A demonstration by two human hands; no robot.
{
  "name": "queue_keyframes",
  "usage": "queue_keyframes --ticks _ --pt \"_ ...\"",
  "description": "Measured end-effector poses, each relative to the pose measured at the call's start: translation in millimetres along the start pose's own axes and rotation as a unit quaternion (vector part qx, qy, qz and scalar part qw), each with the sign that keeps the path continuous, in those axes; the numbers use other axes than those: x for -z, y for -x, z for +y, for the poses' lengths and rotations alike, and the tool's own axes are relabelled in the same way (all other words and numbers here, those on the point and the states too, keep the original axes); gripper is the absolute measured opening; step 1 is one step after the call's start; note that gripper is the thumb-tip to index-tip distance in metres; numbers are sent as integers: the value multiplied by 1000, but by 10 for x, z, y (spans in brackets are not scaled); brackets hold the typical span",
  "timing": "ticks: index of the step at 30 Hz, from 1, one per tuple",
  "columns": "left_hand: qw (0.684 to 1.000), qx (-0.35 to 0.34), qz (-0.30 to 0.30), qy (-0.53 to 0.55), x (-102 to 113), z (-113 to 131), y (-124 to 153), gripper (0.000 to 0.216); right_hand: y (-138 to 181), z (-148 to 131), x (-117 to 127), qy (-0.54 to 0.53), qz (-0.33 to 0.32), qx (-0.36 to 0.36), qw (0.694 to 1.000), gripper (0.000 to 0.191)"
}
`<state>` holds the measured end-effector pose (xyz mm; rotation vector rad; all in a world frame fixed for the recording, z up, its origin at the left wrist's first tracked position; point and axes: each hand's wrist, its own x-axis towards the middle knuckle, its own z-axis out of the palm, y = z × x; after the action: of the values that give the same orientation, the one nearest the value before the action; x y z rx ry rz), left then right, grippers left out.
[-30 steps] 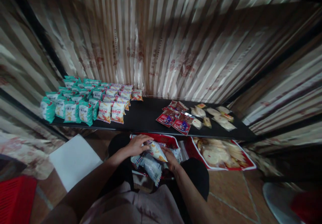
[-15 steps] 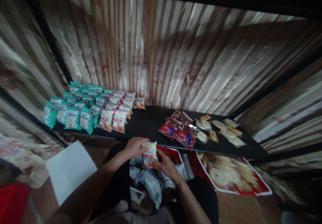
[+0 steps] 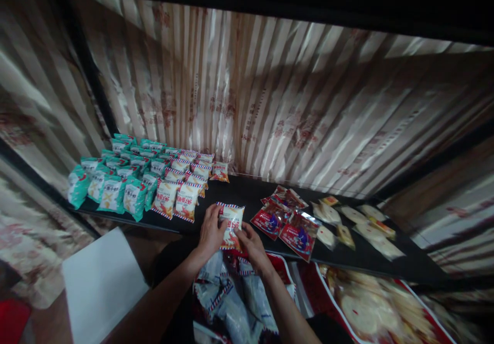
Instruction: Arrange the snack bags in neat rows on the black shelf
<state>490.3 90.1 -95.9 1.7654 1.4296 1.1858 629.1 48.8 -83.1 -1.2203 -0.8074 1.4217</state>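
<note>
Both my hands hold one white snack packet (image 3: pixel 231 223) with red print and a striped edge, at the front edge of a black shelf (image 3: pixel 239 192). My left hand (image 3: pixel 211 230) grips its left side, my right hand (image 3: pixel 250 241) pinches its lower right corner. To the left stand rows of the same white packets (image 3: pixel 181 200) and teal packets (image 3: pixel 111 192). More such packets lie in an open bag (image 3: pixel 235 292) below my hands.
Red packets (image 3: pixel 285 223) and pale round crackers in clear wrappers (image 3: pixel 351 220) lie on the shelf's right half. A big red bag of crackers (image 3: pixel 378 313) sits on the floor at right. A white board (image 3: pixel 100 282) lies at lower left. Striped paper lines the shelf's back.
My hands have lifted the white packet out of the bag up to the shelf's front edge. The view has tilted up and moved closer.
</note>
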Motion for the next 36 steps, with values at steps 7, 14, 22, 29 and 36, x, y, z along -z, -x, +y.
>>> queue_keyframes --ticks 7,14,22,29,36 --pt "998 31 37 -43 -168 -46 -221 36 -503 -1 -92 34 39 52 997 47" --pt "993 29 61 -97 -351 -115 -515 40 -963 38 -155 12 95 48 994 57" --pt "987 -38 109 -116 -522 -217 -890 47 -1527 32 -162 59 143 95 983 61" --pt "975 -79 107 -176 -582 -352 -1048 45 -1909 -61 -235 86 140 115 980 59" --pt "972 -74 101 -196 -574 -372 -1129 44 -2113 -91 -283 140 129 117 975 59"
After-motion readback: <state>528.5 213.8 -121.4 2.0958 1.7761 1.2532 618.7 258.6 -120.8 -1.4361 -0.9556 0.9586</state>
